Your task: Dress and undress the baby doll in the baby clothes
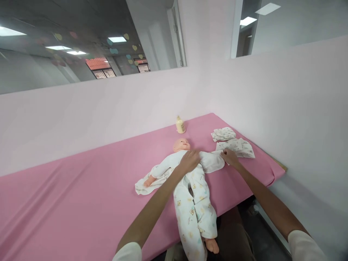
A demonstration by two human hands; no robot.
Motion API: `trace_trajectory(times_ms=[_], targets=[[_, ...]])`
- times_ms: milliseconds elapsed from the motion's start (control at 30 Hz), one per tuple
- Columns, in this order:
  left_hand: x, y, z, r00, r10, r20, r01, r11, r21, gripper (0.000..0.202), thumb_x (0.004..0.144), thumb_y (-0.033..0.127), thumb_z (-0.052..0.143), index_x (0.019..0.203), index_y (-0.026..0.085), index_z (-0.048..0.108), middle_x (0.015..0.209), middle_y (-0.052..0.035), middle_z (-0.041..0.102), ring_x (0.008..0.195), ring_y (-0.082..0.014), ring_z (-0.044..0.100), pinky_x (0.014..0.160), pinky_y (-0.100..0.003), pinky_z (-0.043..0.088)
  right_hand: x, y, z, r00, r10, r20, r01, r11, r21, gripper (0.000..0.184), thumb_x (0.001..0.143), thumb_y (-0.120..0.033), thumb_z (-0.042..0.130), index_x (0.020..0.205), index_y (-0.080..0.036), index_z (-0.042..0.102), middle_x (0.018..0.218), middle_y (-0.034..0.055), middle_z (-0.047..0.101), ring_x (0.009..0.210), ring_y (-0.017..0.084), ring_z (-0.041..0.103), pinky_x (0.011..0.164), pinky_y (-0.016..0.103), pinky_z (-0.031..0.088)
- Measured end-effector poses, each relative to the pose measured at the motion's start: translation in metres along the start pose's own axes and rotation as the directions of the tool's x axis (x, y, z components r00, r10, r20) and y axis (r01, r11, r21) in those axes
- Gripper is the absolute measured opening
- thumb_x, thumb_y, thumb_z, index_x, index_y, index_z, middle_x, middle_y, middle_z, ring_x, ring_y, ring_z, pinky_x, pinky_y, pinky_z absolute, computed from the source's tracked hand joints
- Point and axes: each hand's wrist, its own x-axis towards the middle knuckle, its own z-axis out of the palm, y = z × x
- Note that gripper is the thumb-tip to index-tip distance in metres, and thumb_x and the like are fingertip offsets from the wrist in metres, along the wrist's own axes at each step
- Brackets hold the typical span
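A baby doll (181,145) lies on its back on the pink-covered table, its head toward the wall and its feet toward me. It wears white trousers (183,206) with a small animal print and a white baby shirt (164,165). My left hand (190,160) is closed on the shirt at the doll's chest; its fingertips are slightly blurred. A sleeve-like white part of the shirt (213,162) stretches to the right. My right hand (230,157) pinches its outer end. The doll's arm on that side is hidden.
A pale yellow bottle (180,125) stands beyond the doll's head by the wall. Folded printed cloths (223,133) and another printed cloth (246,148) lie at the right, near my right hand. The pink table cover (81,203) extends far left; walls border the back and right.
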Motion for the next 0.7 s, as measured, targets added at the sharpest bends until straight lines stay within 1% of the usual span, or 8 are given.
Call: trace_trajectory(times_ms=[100, 233, 333, 400, 467, 533, 600, 700], targets=[[0.018, 0.006, 0.004, 0.989, -0.050, 0.136, 0.042, 0.997, 0.066, 0.031, 0.088, 0.022, 0.051, 0.118, 0.012, 0.054, 0.120, -0.0142, 0.062, 0.114, -0.0260, 0.057, 0.095, -0.037, 0.044, 0.007, 0.003, -0.017, 0.998, -0.033, -0.047, 0.032, 0.999, -0.013, 0.020, 0.084, -0.027, 0.042, 0.065, -0.021, 0.039, 0.061, -0.0022, 0.048, 0.058, 0.013, 0.044, 0.054, 0.025, 0.026], [0.021, 0.002, 0.002, 0.976, -0.097, 0.194, 0.081, 0.993, 0.090, 0.032, 0.087, 0.030, 0.055, 0.114, 0.012, 0.057, 0.116, -0.0155, 0.064, 0.108, -0.0290, 0.060, 0.092, -0.038, 0.045, 0.026, 0.013, -0.063, 0.988, -0.037, -0.147, 0.027, 0.997, -0.069, 0.018, 0.086, -0.028, 0.038, 0.071, -0.020, 0.045, 0.064, 0.0009, 0.050, 0.060, 0.015, 0.043, 0.056, 0.027, 0.025], [0.019, 0.002, 0.000, 0.972, -0.113, 0.206, 0.093, 0.990, 0.103, 0.031, 0.087, 0.031, 0.054, 0.110, 0.011, 0.059, 0.113, -0.0169, 0.065, 0.108, -0.0301, 0.060, 0.093, -0.039, 0.044, 0.041, 0.028, -0.097, 0.962, 0.039, -0.268, -0.089, 0.980, -0.176, 0.022, 0.086, -0.029, 0.038, 0.081, -0.018, 0.055, 0.071, 0.0050, 0.057, 0.063, 0.017, 0.047, 0.058, 0.028, 0.028], [0.018, 0.003, 0.000, 0.972, -0.115, 0.206, 0.093, 0.989, 0.113, 0.029, 0.087, 0.028, 0.053, 0.109, 0.011, 0.059, 0.112, -0.0171, 0.065, 0.108, -0.0299, 0.060, 0.093, -0.038, 0.043, 0.047, 0.038, -0.109, 0.936, 0.136, -0.324, -0.204, 0.961, -0.186, 0.025, 0.086, -0.029, 0.039, 0.088, -0.015, 0.059, 0.078, 0.0087, 0.060, 0.069, 0.020, 0.051, 0.061, 0.029, 0.032], [0.018, 0.003, 0.002, 0.973, -0.111, 0.204, 0.088, 0.989, 0.120, 0.030, 0.086, 0.027, 0.052, 0.111, 0.012, 0.059, 0.113, -0.0167, 0.065, 0.110, -0.0295, 0.059, 0.094, -0.038, 0.042, 0.047, 0.045, -0.110, 0.926, 0.210, -0.315, -0.278, 0.942, -0.190, 0.029, 0.086, -0.028, 0.037, 0.095, -0.013, 0.061, 0.085, 0.0131, 0.063, 0.075, 0.023, 0.055, 0.065, 0.032, 0.036], [0.019, 0.004, 0.004, 0.973, -0.106, 0.205, 0.081, 0.988, 0.128, 0.032, 0.086, 0.027, 0.053, 0.113, 0.012, 0.059, 0.114, -0.0164, 0.065, 0.111, -0.0293, 0.058, 0.095, -0.038, 0.042, 0.042, 0.045, -0.101, 0.938, 0.234, -0.255, -0.289, 0.934, -0.208, 0.033, 0.088, -0.027, 0.036, 0.101, -0.011, 0.061, 0.092, 0.0170, 0.063, 0.082, 0.026, 0.058, 0.069, 0.035, 0.040], [0.023, 0.005, 0.008, 0.973, -0.098, 0.208, 0.070, 0.988, 0.139, 0.035, 0.084, 0.026, 0.054, 0.116, 0.012, 0.059, 0.114, -0.0166, 0.065, 0.111, -0.0296, 0.058, 0.095, -0.039, 0.041, 0.032, 0.038, -0.086, 0.956, 0.186, -0.229, -0.241, 0.940, -0.241, 0.033, 0.088, -0.026, 0.037, 0.105, -0.010, 0.060, 0.102, 0.0202, 0.062, 0.092, 0.029, 0.058, 0.077, 0.038, 0.041], [0.032, 0.011, 0.018, 0.976, -0.090, 0.197, 0.058, 0.985, 0.161, 0.035, 0.085, 0.021, 0.051, 0.117, 0.009, 0.058, 0.113, -0.0195, 0.064, 0.112, -0.0315, 0.057, 0.096, -0.042, 0.039, 0.011, 0.016, -0.059, 0.957, 0.024, -0.288, -0.116, 0.945, -0.307, 0.039, 0.089, -0.035, 0.042, 0.113, -0.008, 0.057, 0.121, 0.0232, 0.055, 0.112, 0.034, 0.051, 0.091, 0.043, 0.037]])
